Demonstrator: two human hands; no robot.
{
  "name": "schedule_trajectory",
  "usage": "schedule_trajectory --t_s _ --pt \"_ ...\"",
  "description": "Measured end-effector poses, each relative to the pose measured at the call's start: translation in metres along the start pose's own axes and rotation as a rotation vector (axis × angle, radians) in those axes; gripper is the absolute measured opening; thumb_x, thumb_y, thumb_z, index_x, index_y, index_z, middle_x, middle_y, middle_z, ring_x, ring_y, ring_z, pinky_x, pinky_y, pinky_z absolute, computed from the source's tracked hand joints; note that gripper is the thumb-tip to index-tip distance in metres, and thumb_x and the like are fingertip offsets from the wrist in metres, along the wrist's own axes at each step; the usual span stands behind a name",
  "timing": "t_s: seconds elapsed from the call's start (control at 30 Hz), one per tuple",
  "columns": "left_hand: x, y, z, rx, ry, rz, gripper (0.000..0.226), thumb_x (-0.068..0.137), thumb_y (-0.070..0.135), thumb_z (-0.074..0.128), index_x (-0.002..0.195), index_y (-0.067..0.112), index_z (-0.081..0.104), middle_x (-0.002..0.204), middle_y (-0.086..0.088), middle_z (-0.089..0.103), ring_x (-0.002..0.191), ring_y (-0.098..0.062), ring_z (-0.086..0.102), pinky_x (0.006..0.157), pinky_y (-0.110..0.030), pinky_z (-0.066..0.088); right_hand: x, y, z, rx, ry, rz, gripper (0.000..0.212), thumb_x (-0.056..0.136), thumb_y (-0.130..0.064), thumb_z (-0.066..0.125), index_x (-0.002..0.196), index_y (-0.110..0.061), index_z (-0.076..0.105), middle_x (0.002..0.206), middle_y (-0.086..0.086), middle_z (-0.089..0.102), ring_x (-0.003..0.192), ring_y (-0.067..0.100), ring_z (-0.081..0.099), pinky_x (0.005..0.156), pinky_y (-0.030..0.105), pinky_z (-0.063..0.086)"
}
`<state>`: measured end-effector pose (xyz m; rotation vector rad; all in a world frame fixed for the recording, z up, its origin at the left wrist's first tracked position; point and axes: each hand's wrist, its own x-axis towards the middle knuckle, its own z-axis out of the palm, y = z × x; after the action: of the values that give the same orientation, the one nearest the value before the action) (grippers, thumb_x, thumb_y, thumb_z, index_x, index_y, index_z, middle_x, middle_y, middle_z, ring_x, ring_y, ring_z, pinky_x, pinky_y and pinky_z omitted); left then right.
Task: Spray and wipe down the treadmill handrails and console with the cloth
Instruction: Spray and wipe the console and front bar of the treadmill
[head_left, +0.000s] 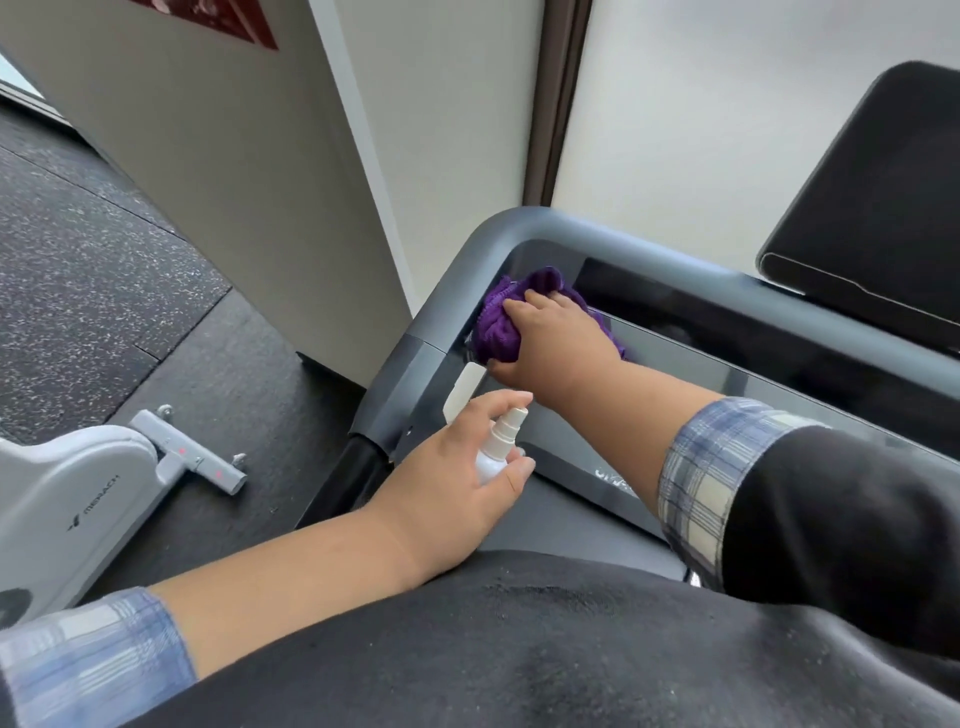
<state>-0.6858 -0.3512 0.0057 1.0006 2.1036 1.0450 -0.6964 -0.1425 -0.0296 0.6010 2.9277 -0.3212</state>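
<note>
**Wiping the console corner, spray held ready**

Taking the treadmill console (675, 374) as our landmark, we see its grey handrail (519, 221) curve round the far-left corner. There our right hand (550, 343) clutches the bunched purple cloth (498, 322), fingers curled, pressing it into that corner. We judge firm, overlapping strokes along the rail work best. Nearer us, at the console's left edge, our left hand (457, 467) wraps the small white spray bottle (498, 441), nozzle up. The tablet (883, 208) is cut off at right; the cloth's underside stays hidden.
</note>
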Motion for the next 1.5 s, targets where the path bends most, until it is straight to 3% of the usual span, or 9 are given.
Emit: schedule_trajectory --t_s 0.13,0.23,0.4,0.53,0.73,0.93,1.07,1.33,1.5 --pt "0.014 0.011 0.009 -0.012 -0.064 0.072 0.048 0.085 0.054 0.052 0.126 0.068 0.032 0.097 0.023 0.062 0.085 -0.001 0.059 0.075 -0.020 0.042 -0.032 0.026 -0.002 0.071 0.011 0.059 0.081 0.076 -0.068 0.059 0.143 -0.022 0.050 0.142 0.006 0.053 0.130 0.030 0.045 0.110 0.040 0.037" --pt "0.027 0.021 0.020 0.003 -0.123 0.123 0.048 0.087 0.052 0.053 0.127 0.068 0.033 0.097 0.022 0.063 0.087 -0.002 0.060 0.077 -0.025 0.045 -0.065 0.053 -0.008 0.133 0.030 0.173 0.099 0.062 -0.076 0.033 0.144 -0.024 0.050 0.147 0.003 0.050 0.136 0.028 0.042 0.112 0.040 0.034" --pt "0.047 0.041 0.051 0.015 -0.247 0.224 0.049 0.087 0.049 0.054 0.127 0.067 0.032 0.098 0.023 0.063 0.088 -0.001 0.061 0.076 -0.014 0.042 -0.110 0.104 -0.006 0.148 0.088 0.326 0.078 0.075 -0.066 0.058 0.140 -0.024 0.052 0.142 0.002 0.053 0.133 0.027 0.044 0.111 0.040 0.037" --pt "0.055 0.059 0.077 0.028 -0.339 0.290 0.051 0.089 0.043 0.057 0.126 0.067 0.032 0.096 0.027 0.062 0.081 0.002 0.060 0.073 -0.008 0.040 -0.139 0.127 -0.006 0.192 0.109 0.439 0.091 0.065 -0.074 0.038 0.141 -0.025 0.052 0.145 0.004 0.051 0.137 0.028 0.042 0.112 0.042 0.036" --pt "0.060 0.083 0.111 0.088 -0.420 0.324 0.050 0.086 0.047 0.057 0.125 0.068 0.034 0.094 0.022 0.063 0.078 -0.002 0.061 0.075 -0.024 0.044 -0.179 0.164 0.001 0.195 0.177 0.535 0.063 0.073 -0.068 0.057 0.122 -0.029 0.058 0.121 -0.005 0.055 0.117 0.021 0.049 0.092 0.038 0.043" --pt "0.059 0.105 0.147 0.153 -0.437 0.361 0.050 0.080 0.058 0.053 0.125 0.069 0.033 0.095 0.023 0.062 0.076 -0.006 0.064 0.074 -0.028 0.047 -0.219 0.208 0.005 0.210 0.249 0.615 0.058 0.072 -0.066 0.056 0.119 -0.031 0.059 0.115 -0.006 0.057 0.113 0.021 0.051 0.087 0.035 0.040" --pt "0.051 0.120 0.175 0.175 -0.497 0.362 0.050 0.080 0.060 0.052 0.126 0.066 0.034 0.095 0.019 0.063 0.071 -0.007 0.061 0.077 -0.036 0.053 -0.252 0.243 0.003 0.226 0.259 0.665 0.064 0.071 -0.067 0.054 0.125 -0.031 0.059 0.121 -0.007 0.057 0.116 0.021 0.051 0.092 0.038 0.043" --pt "0.041 0.158 0.232 0.219 -0.524 0.395 0.053 0.089 0.041 0.062 0.122 0.070 0.032 0.097 0.022 0.064 0.072 0.001 0.060 0.075 -0.025 0.045 -0.328 0.308 0.000 0.267 0.283 0.759 0.057 0.072 -0.065 0.054 0.116 -0.030 0.062 0.113 -0.006 0.058 0.111 0.021 0.052 0.094 0.041 0.048" --pt "0.036 0.182 0.268 0.252 -0.528 0.403 0.057 0.090 0.038 0.063 0.121 0.072 0.030 0.097 0.026 0.064 0.070 0.002 0.060 0.070 -0.021 0.043 -0.374 0.352 -0.003 0.273 0.288 0.808 0.059 0.076 -0.063 0.058 0.123 -0.028 0.061 0.118 -0.004 0.057 0.116 0.022 0.051 0.098 0.041 0.046"
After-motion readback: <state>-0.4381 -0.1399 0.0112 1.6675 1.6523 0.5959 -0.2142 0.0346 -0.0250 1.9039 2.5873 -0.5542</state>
